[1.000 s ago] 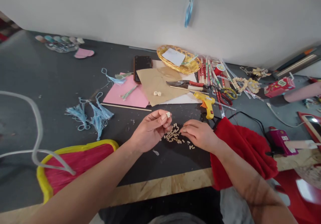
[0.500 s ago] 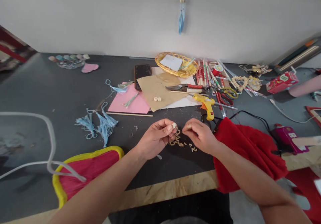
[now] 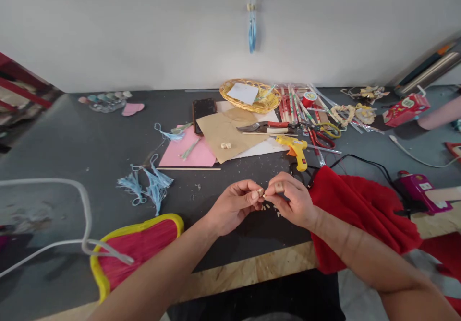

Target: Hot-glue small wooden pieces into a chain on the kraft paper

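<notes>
Between thumb and fingers, my left hand [image 3: 239, 203] pinches a small cream-coloured cluster [image 3: 260, 192]. My right hand [image 3: 291, 197] is closed in a pinch on a tiny pale piece [image 3: 264, 196], brought up against the cluster. Both sets of fingertips meet above the dark table. Under them lie short tan stick pieces [image 3: 279, 213], mostly hidden by my hands. Another cream cluster [image 3: 225, 145] rests on the brown paper [image 3: 212, 128] farther back. The yellow glue gun [image 3: 296, 149] lies just beyond my right hand.
Blue tassels [image 3: 157, 191] and a pink-and-yellow fabric piece [image 3: 144, 242] lie left, with a white cable [image 3: 85, 206] over the fabric. Pruning shears [image 3: 266, 127] and a wicker basket [image 3: 268, 103] sit behind. A red cloth [image 3: 356, 210] hangs over the table edge at right.
My hands have come together, and the right hand's tiny piece now meets the cluster in the left. The loose pieces below are more covered. The camera view has shifted slightly.
</notes>
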The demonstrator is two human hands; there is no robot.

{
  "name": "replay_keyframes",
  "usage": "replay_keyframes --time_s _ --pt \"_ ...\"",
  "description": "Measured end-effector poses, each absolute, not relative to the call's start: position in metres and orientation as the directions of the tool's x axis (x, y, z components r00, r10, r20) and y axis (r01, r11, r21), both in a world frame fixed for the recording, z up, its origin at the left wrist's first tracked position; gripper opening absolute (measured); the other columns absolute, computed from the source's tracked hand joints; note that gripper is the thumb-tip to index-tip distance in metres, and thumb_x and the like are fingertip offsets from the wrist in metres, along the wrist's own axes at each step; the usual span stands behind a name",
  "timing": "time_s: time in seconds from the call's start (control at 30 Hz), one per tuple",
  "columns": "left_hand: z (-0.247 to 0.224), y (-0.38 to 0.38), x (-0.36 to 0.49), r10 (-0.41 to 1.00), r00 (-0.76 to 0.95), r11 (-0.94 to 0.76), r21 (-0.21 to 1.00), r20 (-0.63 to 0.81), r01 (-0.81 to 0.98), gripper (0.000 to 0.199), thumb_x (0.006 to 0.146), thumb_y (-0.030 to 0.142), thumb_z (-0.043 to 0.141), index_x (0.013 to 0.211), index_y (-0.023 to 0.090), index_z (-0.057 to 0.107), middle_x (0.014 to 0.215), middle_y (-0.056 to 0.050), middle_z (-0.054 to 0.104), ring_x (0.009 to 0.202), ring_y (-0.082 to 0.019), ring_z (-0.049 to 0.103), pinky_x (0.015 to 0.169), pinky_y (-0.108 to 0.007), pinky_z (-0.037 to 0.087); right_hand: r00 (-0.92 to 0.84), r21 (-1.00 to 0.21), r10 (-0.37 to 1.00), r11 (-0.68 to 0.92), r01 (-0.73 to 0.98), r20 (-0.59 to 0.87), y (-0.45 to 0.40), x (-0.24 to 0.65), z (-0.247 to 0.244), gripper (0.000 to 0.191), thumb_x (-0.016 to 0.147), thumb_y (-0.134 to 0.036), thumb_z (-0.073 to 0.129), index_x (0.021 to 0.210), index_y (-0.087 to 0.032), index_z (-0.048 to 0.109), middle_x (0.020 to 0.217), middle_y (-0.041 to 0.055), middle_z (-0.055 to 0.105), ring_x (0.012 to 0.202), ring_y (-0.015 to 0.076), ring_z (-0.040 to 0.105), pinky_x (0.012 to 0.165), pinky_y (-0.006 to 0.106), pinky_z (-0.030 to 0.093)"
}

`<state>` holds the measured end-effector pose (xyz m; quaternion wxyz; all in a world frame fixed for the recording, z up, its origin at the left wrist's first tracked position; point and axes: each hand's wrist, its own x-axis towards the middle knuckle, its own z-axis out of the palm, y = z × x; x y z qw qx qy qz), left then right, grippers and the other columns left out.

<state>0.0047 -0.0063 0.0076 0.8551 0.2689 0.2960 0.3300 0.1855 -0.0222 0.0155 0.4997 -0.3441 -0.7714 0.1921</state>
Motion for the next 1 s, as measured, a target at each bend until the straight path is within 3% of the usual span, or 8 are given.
replay_keyframes --time_s 0.77,1.0 --pt "0.0080 -0.0054 0.0036 0.721 0.618 0.635 0.657 -0.314 -0.407 0.023 0.065 0.029 0.084 0.072 0.013 0.070 0.066 -0.001 0.066 0.061 -0.009 0.059 0.064 -0.021 0.046 -0.277 -0.650 0.727 0.687 0.325 0.629 -0.0222 0.1848 0.0139 0.007 0.088 -0.020 0.062 0.095 -0.021 0.060 0.078 0.0041 0.064 0.072 0.0155 0.063 0.064 0.027 0.054" --pt "0.0082 -0.0048 0.0023 0.714 0.622 0.635 0.671 -0.322 -0.382 0.027 0.063 0.031 0.086 0.070 0.012 0.068 0.066 -0.001 0.066 0.061 -0.010 0.058 0.064 -0.022 0.045 -0.267 -0.717 0.781 0.625 0.309 0.565 -0.0235 0.1868 0.0168 0.010 0.091 -0.023 0.056 0.098 -0.020 0.061 0.081 0.0045 0.064 0.067 0.0133 0.061 0.060 0.025 0.053"
